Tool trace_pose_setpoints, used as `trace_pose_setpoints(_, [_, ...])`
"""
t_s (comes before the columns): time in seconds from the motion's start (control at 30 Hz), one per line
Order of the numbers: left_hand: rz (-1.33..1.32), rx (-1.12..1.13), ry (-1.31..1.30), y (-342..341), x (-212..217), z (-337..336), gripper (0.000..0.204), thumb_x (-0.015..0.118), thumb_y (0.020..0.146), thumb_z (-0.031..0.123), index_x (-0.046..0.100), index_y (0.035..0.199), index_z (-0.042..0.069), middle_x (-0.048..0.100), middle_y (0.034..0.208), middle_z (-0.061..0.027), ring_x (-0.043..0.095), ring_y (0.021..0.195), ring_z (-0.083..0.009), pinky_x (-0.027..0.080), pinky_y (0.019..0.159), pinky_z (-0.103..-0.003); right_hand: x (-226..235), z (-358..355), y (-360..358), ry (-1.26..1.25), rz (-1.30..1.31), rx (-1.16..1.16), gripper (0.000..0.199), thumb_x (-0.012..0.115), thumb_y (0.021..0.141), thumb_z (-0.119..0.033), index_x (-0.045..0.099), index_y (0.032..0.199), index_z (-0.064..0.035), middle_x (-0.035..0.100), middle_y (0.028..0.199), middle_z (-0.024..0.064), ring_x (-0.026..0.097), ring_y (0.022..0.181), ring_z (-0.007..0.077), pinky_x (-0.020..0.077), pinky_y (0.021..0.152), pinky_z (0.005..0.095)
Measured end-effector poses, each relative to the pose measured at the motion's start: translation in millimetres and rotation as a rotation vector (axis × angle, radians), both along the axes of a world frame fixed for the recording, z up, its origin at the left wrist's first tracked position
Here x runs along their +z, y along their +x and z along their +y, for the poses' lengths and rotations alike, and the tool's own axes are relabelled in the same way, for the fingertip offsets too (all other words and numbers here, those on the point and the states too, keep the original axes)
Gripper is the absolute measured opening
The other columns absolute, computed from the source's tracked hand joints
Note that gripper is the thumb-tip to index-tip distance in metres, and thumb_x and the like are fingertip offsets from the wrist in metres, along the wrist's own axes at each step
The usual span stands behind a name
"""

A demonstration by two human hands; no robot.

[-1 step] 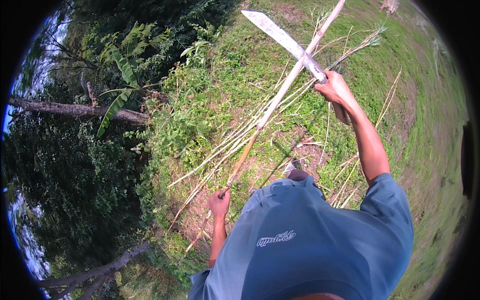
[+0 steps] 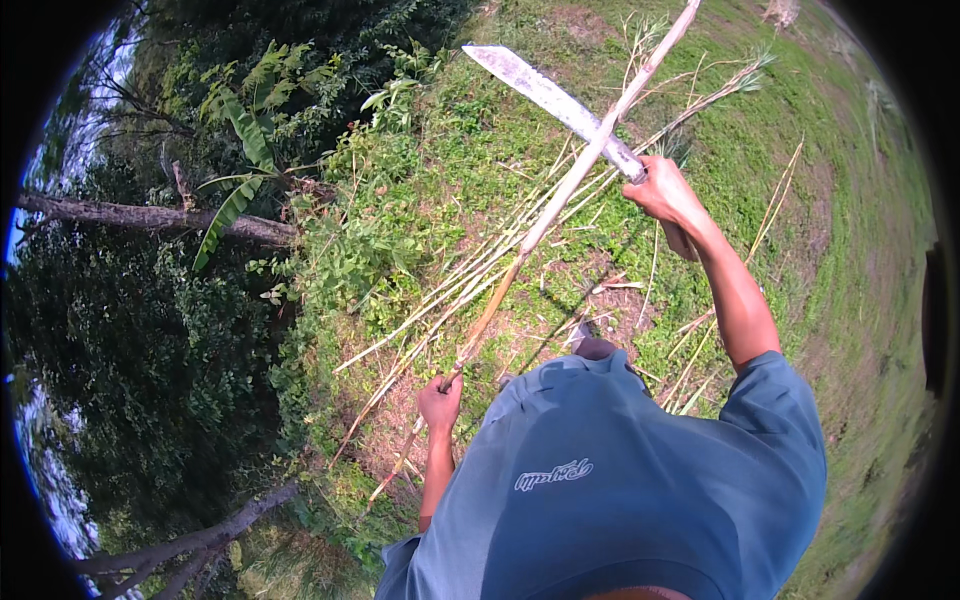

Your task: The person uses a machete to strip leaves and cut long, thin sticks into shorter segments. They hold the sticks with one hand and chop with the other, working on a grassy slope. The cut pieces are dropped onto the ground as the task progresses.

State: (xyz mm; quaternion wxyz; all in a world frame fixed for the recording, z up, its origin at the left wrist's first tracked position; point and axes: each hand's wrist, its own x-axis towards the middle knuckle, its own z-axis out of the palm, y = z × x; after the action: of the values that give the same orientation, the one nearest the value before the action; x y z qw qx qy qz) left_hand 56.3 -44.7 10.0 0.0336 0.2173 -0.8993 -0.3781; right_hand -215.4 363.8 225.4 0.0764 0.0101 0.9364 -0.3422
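Note:
My right hand (image 2: 668, 192) is closed round the handle of a machete (image 2: 530, 84) with a long, pale, stained blade. The blade crosses a long wooden pole (image 2: 560, 195) near its upper part, and the pole passes in front of it. My left hand (image 2: 439, 404) grips the pole toward its lower end, close to my left side. Pale and peeled-looking along its upper length, the pole turns browner near the left hand. Beneath it, several thin stalks (image 2: 440, 305) lie on the grass, some with leafy tips.
Low green weeds and grass (image 2: 850, 250) cover the ground. Short cut pieces (image 2: 612, 285) lie in front of my foot (image 2: 594, 347). More thin stalks (image 2: 778, 200) lie to the right. At the left stand a banana plant (image 2: 245, 140), a trunk (image 2: 150, 217) and dense bushes.
The machete and my right hand have moved a little lower along the pole, toward me. The pole's upper end has shifted slightly right. My left hand stays almost in place.

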Motion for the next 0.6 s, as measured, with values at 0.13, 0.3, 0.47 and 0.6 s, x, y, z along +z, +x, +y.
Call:
trace_pose_setpoints(0.13, [-0.020, -0.070, 0.017, -14.9, -20.8, 12.7, 0.041, 0.074, 0.075, 0.037, 0.056, 0.058, 0.005, 0.046, 0.047, -0.0078, 0.043, 0.044, -0.0179, 0.036, 0.047, -0.037, -69.1, -50.8, 83.3, 0.031, 0.285, 0.380, 0.031, 0.070, 0.070, -0.019, 0.067, 0.090, 0.0037, 0.066, 0.075, 0.0227, 0.067, 0.073, 0.0364, 0.0529, 0.074, 0.0435])
trace_pose_setpoints(0.3, [-0.004, -0.122, -0.079, -14.1, -10.7, 21.8, 0.033, 0.069, 0.075, 0.029, 0.055, 0.061, 0.003, 0.052, 0.055, -0.0133, 0.050, 0.050, -0.0307, 0.039, 0.053, -0.042, -53.8, -46.9, 80.4, -0.066, -0.033, 0.284, 0.032, 0.074, 0.070, -0.018, 0.068, 0.094, 0.0018, 0.067, 0.079, 0.0234, 0.068, 0.074, 0.0334, 0.0523, 0.072, 0.0427])
trace_pose_setpoints(0.47, [0.029, -0.095, -0.075, 0.2, -9.2, 24.3, 0.024, 0.067, 0.076, 0.023, 0.055, 0.071, 0.003, 0.054, 0.061, -0.0144, 0.053, 0.057, -0.0319, 0.041, 0.056, -0.042, -35.4, 43.8, 17.0, 0.039, 0.087, -0.246, 0.036, 0.068, 0.075, -0.024, 0.067, 0.098, 0.0034, 0.067, 0.073, 0.0185, 0.067, 0.067, 0.0253, 0.0527, 0.067, 0.0392])
trace_pose_setpoints(0.6, [-0.093, -0.200, 0.109, 9.1, -10.3, 17.9, 0.024, 0.068, 0.079, 0.023, 0.055, 0.074, 0.003, 0.050, 0.058, -0.0116, 0.053, 0.055, -0.0251, 0.040, 0.055, -0.039, -37.0, 62.6, 14.8, 0.075, 0.107, -0.294, 0.036, 0.068, 0.075, -0.024, 0.067, 0.097, 0.0041, 0.068, 0.074, 0.0192, 0.068, 0.068, 0.0258, 0.0529, 0.068, 0.0394])
